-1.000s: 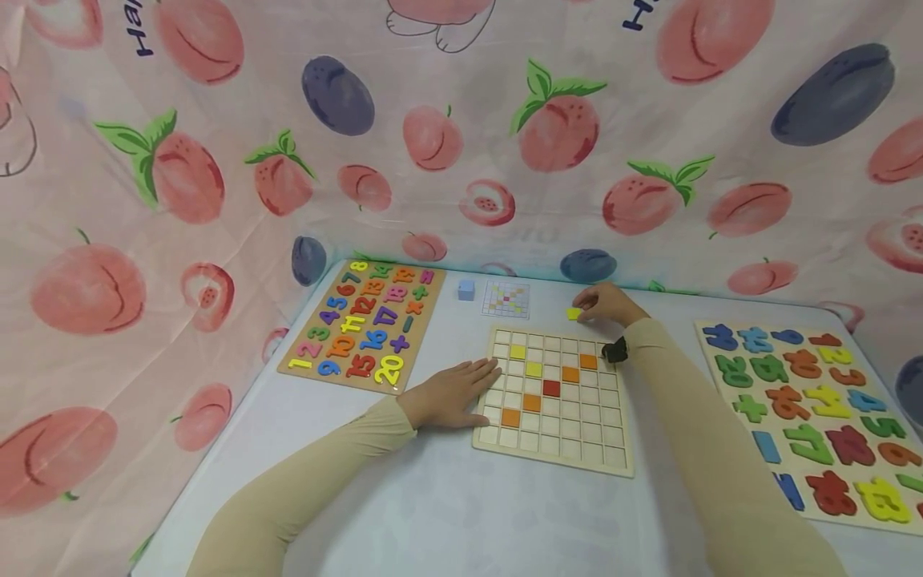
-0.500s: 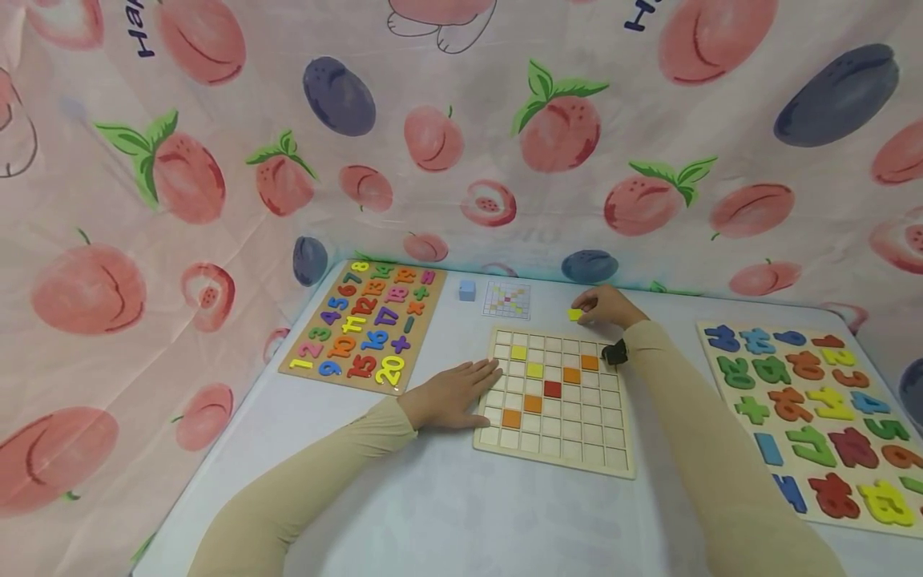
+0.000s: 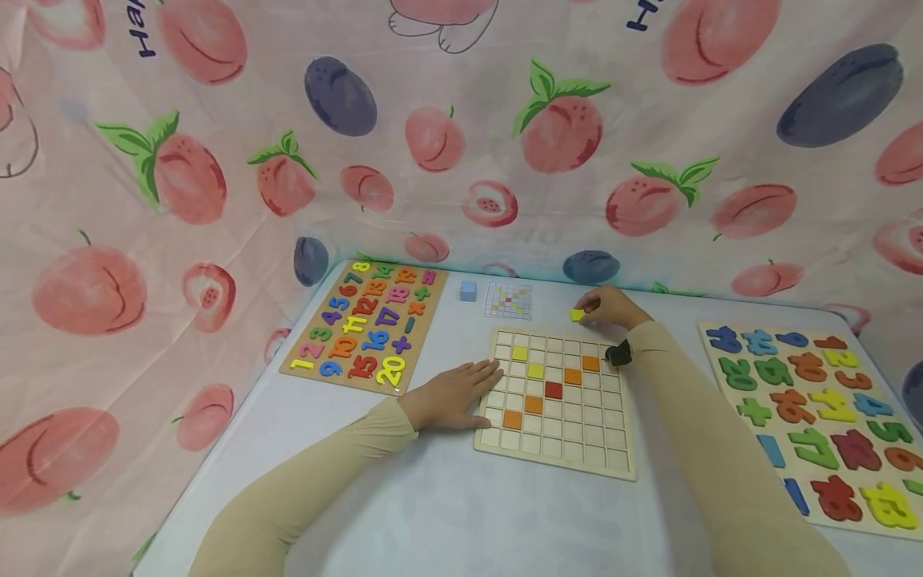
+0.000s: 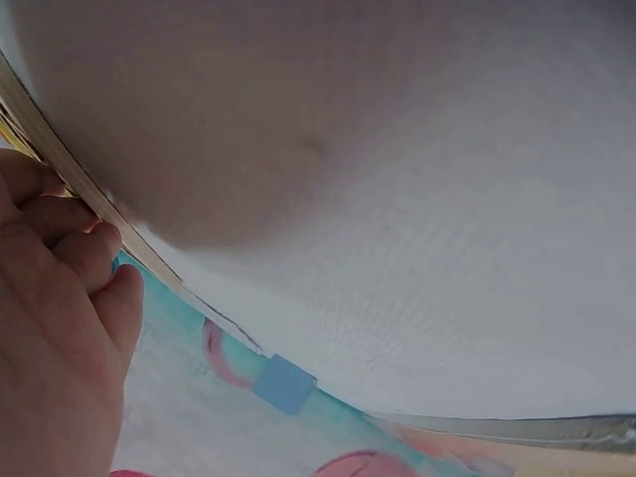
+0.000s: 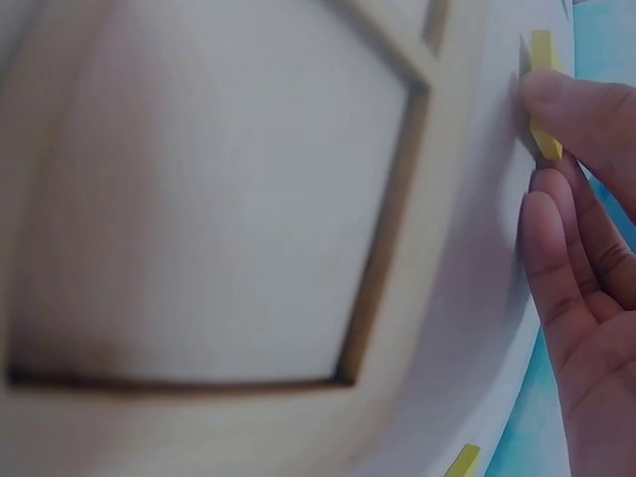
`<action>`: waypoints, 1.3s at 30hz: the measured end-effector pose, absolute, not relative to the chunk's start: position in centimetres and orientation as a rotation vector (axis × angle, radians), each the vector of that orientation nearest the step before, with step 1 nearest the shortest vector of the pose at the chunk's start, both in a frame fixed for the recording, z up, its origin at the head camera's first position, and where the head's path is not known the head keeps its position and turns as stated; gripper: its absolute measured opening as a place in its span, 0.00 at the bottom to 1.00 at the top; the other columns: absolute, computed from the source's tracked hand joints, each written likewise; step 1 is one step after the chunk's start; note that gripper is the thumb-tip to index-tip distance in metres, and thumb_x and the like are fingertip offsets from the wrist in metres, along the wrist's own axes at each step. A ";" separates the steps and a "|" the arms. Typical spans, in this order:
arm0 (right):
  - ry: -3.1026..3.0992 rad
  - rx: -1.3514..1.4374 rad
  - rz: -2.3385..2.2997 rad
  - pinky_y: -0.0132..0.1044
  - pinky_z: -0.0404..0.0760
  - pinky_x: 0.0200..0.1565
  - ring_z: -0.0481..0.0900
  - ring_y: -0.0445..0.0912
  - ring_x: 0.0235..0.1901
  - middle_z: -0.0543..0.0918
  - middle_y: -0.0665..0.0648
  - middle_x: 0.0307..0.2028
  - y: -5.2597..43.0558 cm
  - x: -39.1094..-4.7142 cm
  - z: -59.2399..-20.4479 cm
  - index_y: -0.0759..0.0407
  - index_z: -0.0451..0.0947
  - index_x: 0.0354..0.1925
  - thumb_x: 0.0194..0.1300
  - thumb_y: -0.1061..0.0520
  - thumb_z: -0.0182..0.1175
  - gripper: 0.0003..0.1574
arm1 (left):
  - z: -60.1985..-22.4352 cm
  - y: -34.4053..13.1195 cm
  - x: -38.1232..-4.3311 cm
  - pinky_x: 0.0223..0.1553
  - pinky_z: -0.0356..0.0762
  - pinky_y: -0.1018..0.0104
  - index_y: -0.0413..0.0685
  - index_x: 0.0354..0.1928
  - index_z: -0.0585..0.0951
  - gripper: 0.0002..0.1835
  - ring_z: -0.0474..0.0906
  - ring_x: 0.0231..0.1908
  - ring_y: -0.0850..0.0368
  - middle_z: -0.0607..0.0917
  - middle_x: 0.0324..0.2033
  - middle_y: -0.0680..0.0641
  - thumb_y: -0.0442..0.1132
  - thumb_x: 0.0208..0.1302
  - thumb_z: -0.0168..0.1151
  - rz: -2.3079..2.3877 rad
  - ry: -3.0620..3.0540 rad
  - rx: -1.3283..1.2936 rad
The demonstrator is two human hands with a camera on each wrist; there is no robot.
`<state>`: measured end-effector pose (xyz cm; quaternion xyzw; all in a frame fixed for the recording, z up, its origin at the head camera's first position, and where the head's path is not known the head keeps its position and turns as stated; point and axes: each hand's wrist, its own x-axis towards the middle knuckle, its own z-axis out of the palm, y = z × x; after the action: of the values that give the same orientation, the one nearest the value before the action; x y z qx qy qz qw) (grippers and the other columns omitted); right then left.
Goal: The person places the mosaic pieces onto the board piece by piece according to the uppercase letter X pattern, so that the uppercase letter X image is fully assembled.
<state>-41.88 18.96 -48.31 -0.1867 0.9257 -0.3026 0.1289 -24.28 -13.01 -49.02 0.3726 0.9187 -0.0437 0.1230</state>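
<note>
A wooden grid board (image 3: 593, 461) lies on the table, with orange, yellow and red square tiles in some of its cells. My left hand (image 3: 453, 395) rests flat at the board's left edge, fingers extended onto the rim; the left wrist view shows its fingertips (image 4: 104, 241) along that wooden edge. Beyond the board's far right corner, my right hand (image 3: 608, 307) pinches a yellow square tile (image 3: 578, 316) between thumb and fingers. The right wrist view has this yellow tile (image 5: 541, 99) standing on edge in the grip, close over the table.
A pattern card (image 3: 508, 300) and a light blue cube (image 3: 468, 291) sit behind the board. Number boards flank it, one on the left (image 3: 346, 382) and one on the right (image 3: 710, 340). Another yellow tile (image 5: 465, 461) shows low in the right wrist view. A fruit-print curtain (image 3: 461, 96) rises behind.
The yellow tile in the right hand shows slightly more of its edge than before. Both hands have otherwise stayed in place.
</note>
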 end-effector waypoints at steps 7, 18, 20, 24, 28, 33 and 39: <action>2.653 -0.568 -0.943 0.46 0.78 0.45 0.77 0.53 0.38 0.82 0.65 0.38 19.6 -42.1 -48.3 0.68 0.81 0.43 0.52 0.61 0.69 0.19 | -48.8 -13.0 -24.1 0.74 0.45 0.62 0.48 0.74 0.45 0.46 0.41 0.74 0.55 0.45 0.75 0.48 0.67 0.64 0.44 -0.126 2.685 1.097; 2.692 -0.500 -0.886 0.47 0.78 0.48 0.77 0.53 0.40 0.83 0.66 0.40 19.5 -41.6 -47.9 0.69 0.81 0.44 0.54 0.65 0.66 0.17 | -48.9 -13.0 -24.2 0.74 0.46 0.61 0.47 0.74 0.45 0.46 0.41 0.74 0.54 0.46 0.75 0.47 0.67 0.64 0.44 -0.122 2.683 1.115; 2.704 -0.493 -0.846 0.46 0.78 0.47 0.77 0.52 0.40 0.83 0.66 0.40 19.4 -41.4 -47.8 0.69 0.81 0.45 0.54 0.65 0.66 0.18 | -49.0 -13.0 -24.2 0.74 0.45 0.62 0.48 0.74 0.45 0.46 0.41 0.74 0.55 0.46 0.75 0.48 0.67 0.64 0.44 -0.129 2.683 1.113; 2.714 -0.526 -0.804 0.44 0.78 0.44 0.77 0.50 0.37 0.83 0.64 0.37 19.7 -41.4 -47.8 0.69 0.81 0.44 0.53 0.62 0.68 0.18 | -49.2 -12.9 -24.2 0.74 0.45 0.62 0.48 0.74 0.44 0.46 0.40 0.74 0.55 0.45 0.75 0.48 0.67 0.64 0.44 -0.130 2.681 1.102; 2.706 -0.584 -0.814 0.43 0.79 0.44 0.78 0.49 0.36 0.83 0.63 0.36 20.2 -41.4 -47.7 0.69 0.80 0.42 0.52 0.63 0.68 0.18 | -49.2 -12.8 -24.2 0.74 0.44 0.62 0.49 0.74 0.45 0.46 0.40 0.74 0.56 0.45 0.75 0.49 0.67 0.64 0.45 -0.107 2.679 1.090; 2.693 -0.630 -0.841 0.42 0.79 0.43 0.77 0.49 0.35 0.82 0.63 0.35 20.7 -40.6 -47.0 0.69 0.79 0.42 0.54 0.63 0.66 0.16 | -49.1 -12.9 -24.2 0.74 0.44 0.62 0.48 0.74 0.44 0.46 0.40 0.74 0.55 0.45 0.75 0.48 0.67 0.64 0.45 -0.116 2.679 1.087; 2.679 -0.665 -0.861 0.44 0.81 0.45 0.77 0.47 0.35 0.82 0.59 0.34 21.2 -39.0 -46.2 0.66 0.79 0.42 0.54 0.62 0.66 0.16 | -49.1 -13.1 -24.3 0.74 0.45 0.61 0.48 0.74 0.45 0.46 0.41 0.74 0.54 0.45 0.75 0.47 0.67 0.64 0.45 -0.127 2.686 1.094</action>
<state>-39.00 21.19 -46.17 -0.2283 0.9193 -0.2955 0.1245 -24.25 -13.10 -49.07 0.3742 0.9186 -0.0436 0.1190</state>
